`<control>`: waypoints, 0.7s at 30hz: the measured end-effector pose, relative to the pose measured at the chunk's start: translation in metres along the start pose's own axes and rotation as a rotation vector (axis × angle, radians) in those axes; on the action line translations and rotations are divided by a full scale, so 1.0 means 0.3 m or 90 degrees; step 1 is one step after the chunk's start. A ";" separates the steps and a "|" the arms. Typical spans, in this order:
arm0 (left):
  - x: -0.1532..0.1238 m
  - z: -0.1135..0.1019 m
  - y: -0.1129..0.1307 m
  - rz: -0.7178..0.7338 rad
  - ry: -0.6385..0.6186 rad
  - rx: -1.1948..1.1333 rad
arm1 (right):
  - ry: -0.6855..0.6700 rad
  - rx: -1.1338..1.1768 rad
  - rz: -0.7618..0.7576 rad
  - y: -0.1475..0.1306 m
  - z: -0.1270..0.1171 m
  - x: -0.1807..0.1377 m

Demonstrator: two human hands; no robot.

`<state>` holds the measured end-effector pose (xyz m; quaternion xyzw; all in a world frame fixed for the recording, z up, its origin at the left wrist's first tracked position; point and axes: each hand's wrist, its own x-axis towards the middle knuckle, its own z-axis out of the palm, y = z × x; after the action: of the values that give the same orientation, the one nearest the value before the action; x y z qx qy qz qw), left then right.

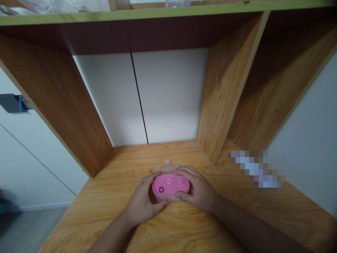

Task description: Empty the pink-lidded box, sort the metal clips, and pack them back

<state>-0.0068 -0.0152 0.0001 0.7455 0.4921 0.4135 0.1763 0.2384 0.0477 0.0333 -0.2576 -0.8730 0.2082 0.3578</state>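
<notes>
A small oval box with a pink lid (170,184) sits on the wooden desk (168,225), near its middle. My left hand (143,203) wraps round the box's left end, fingers curled against its side. My right hand (198,191) grips the right end, with the fingers over the far edge and the thumb at the near edge. Small ring shapes mark the lid. Behind the box, a clear plastic piece (166,165) shows partly, mostly hidden by the box and my fingers.
The desk stands inside a wooden shelf unit with a slanted left side panel (55,98) and a divider (226,91) on the right. A white back wall (168,98) closes the alcove. A blurred-out object (256,170) lies in the right compartment.
</notes>
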 end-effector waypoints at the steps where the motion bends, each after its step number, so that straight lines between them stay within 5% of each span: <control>1: 0.001 -0.001 0.003 0.002 -0.003 0.001 | 0.003 -0.001 -0.002 0.002 0.001 0.000; 21: 0.015 -0.002 0.027 -0.038 -0.004 -0.027 | 0.023 0.047 -0.037 0.012 0.011 0.002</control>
<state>-0.0017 -0.0151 0.0078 0.7280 0.5044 0.4163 0.2058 0.2367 0.0503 0.0294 -0.2225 -0.8654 0.2249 0.3886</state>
